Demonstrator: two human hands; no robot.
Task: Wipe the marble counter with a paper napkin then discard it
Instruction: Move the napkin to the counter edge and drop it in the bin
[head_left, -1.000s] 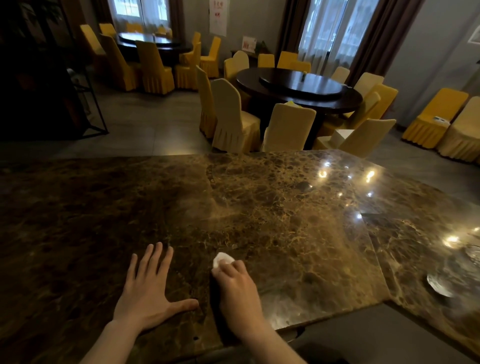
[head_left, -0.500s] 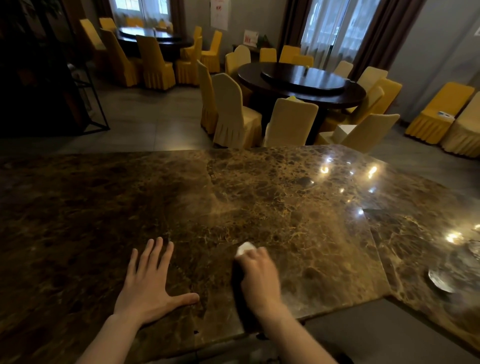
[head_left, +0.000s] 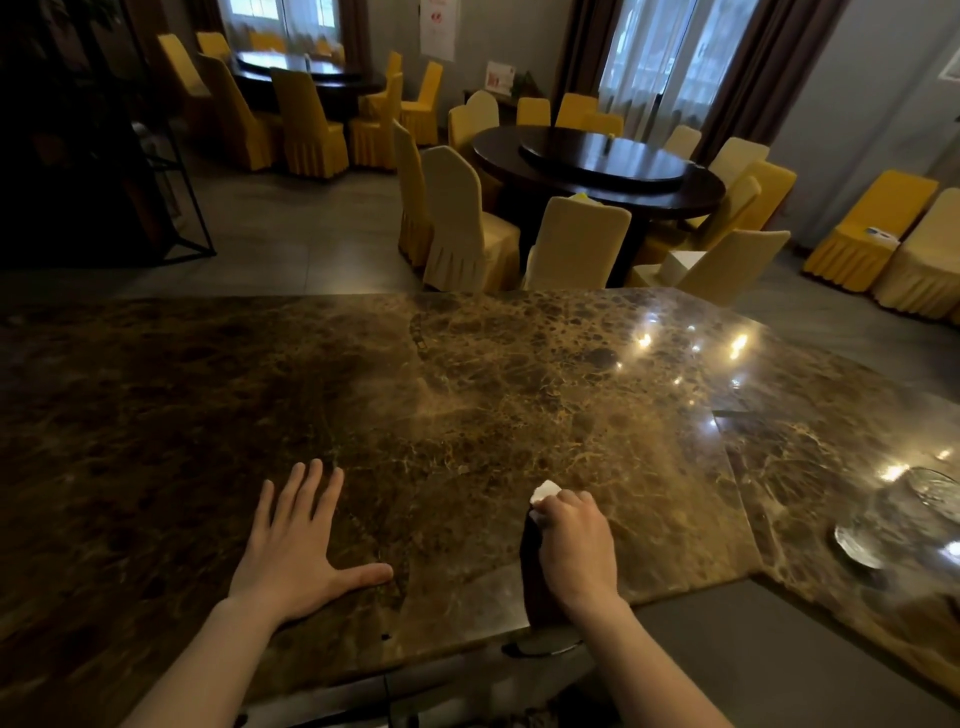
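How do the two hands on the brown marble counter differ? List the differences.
The left hand lies flat, fingers spread, palm down; the right hand is curled into a fist. The left hand holds nothing; the right hand grips a white paper napkin that pokes out beyond its knuckles. Both are bare and rest near the front edge of the brown marble counter.

1. Marble counter (head_left: 467, 395): brown, gold-veined, polished slab with ceiling-light reflections at its right; a seam joins an angled section at far right.
2. Left hand (head_left: 296, 551): flat on the surface, fingers spread.
3. Right hand (head_left: 574, 551): fist closed, pressing a white paper napkin (head_left: 544, 490) to the surface.
4. Glass dish (head_left: 857, 545): resting at the right edge, blurred.
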